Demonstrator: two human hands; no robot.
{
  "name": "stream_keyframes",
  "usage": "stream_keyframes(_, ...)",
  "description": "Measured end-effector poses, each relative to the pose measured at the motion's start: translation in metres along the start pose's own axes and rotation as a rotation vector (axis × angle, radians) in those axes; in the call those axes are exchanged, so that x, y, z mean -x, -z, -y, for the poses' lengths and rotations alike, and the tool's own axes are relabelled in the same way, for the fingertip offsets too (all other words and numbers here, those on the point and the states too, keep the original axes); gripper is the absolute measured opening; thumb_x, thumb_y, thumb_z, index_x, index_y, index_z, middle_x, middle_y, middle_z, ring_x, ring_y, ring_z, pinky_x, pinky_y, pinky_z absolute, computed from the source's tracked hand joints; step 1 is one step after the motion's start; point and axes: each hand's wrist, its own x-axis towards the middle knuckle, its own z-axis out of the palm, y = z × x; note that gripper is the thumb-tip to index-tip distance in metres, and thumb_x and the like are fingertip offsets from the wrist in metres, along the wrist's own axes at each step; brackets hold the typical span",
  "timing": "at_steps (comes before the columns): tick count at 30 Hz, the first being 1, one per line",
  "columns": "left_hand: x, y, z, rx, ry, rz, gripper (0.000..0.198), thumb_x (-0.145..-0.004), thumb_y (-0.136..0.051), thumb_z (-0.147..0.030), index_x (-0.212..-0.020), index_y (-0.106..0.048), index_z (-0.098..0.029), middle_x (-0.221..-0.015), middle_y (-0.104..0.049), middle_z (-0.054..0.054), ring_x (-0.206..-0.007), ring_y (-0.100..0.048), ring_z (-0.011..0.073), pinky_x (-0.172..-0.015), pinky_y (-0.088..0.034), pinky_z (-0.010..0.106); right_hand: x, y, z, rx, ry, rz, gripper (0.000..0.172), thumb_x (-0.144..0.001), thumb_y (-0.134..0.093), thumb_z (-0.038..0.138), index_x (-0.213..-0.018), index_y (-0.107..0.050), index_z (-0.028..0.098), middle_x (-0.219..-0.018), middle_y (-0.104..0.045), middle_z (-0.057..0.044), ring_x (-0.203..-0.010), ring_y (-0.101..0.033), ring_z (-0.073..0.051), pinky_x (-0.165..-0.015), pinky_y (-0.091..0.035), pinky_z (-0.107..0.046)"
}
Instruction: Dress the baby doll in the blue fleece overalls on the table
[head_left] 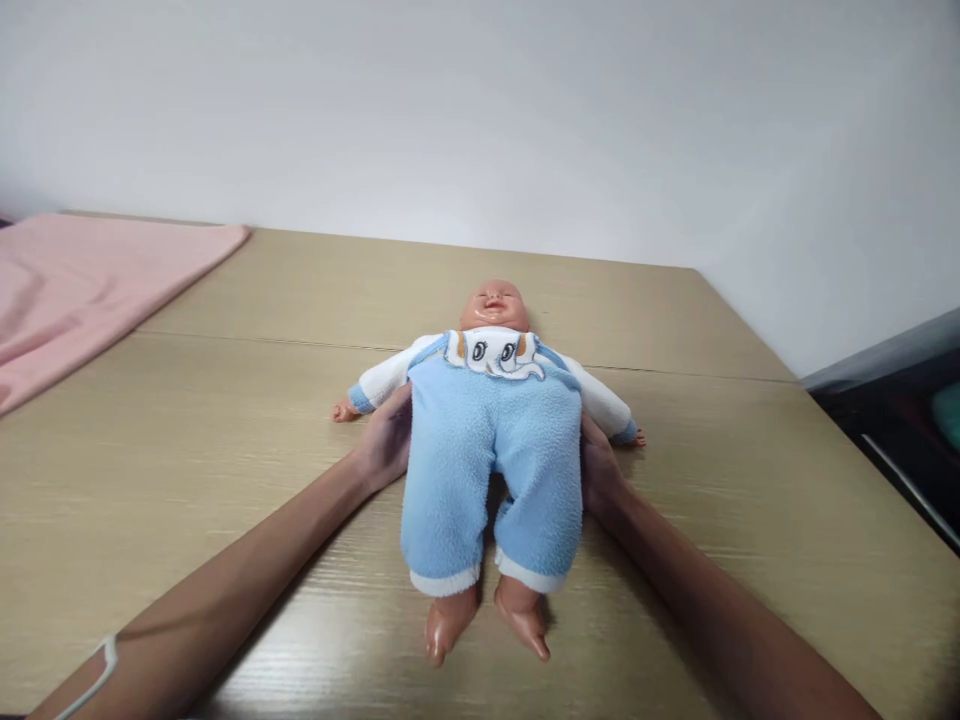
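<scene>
Head view: grip established, left hand (388, 440) (nine o'clock) and right hand (599, 468) (three o'clock) holding the doll (491, 400). Lift from bench (187, 480) unclear; pink cloth (90, 290), ten o'clock, untouched.

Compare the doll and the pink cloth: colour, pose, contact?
Colour: the doll wears light blue and white; the pink cloth is plain.
Pose: the doll is face up; the pink cloth is spread out, creased.
Contact: both hands touch the doll's sides; neither touches the pink cloth.
Shared: both show fabric.
</scene>
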Motion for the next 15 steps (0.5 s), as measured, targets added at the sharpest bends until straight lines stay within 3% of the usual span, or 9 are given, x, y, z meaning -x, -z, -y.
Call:
stream_keyframes(7,0.000,0.000,-0.004,0.050,-0.010,0.011,0.039,-0.090,-0.086,-0.055,-0.114,-0.081,-0.025,-0.122,-0.086,0.008,-0.140,-0.070,0.0433,-0.115,-0.060,0.056,0.002,-0.012,0.003,-0.091,-0.012,-0.121,0.040,-0.075,-0.095,0.065,-0.090,-0.077,0.032,-0.098,-0.087,0.001,-0.110,-0.080,-0.033,-0.104,-0.069,-0.047)
stream_keyframes(12,-0.003,0.007,-0.003,0.024,-0.076,-0.022,0.027,-0.088,-0.087,-0.043,-0.108,-0.081,-0.026,-0.113,-0.088,0.005,-0.140,-0.070,0.0411,-0.116,-0.060,0.053,0.006,-0.015,0.006,-0.066,-0.031,-0.103,0.035,-0.081,-0.091,0.064,-0.084,-0.075,0.033,-0.090,-0.085,-0.001,-0.104,-0.081,-0.031,-0.095,-0.071,-0.044)
stream_keyframes(15,-0.005,0.011,-0.001,0.008,-0.114,-0.070,0.018,-0.083,-0.086,-0.036,-0.095,-0.078,-0.026,-0.101,-0.086,0.003,-0.132,-0.074,0.0405,-0.111,-0.062,0.051,0.009,-0.015,0.009,-0.026,-0.022,-0.105,0.033,-0.081,-0.091,0.061,-0.084,-0.075,0.033,-0.085,-0.083,0.001,-0.094,-0.081,-0.029,-0.094,-0.070,-0.043)
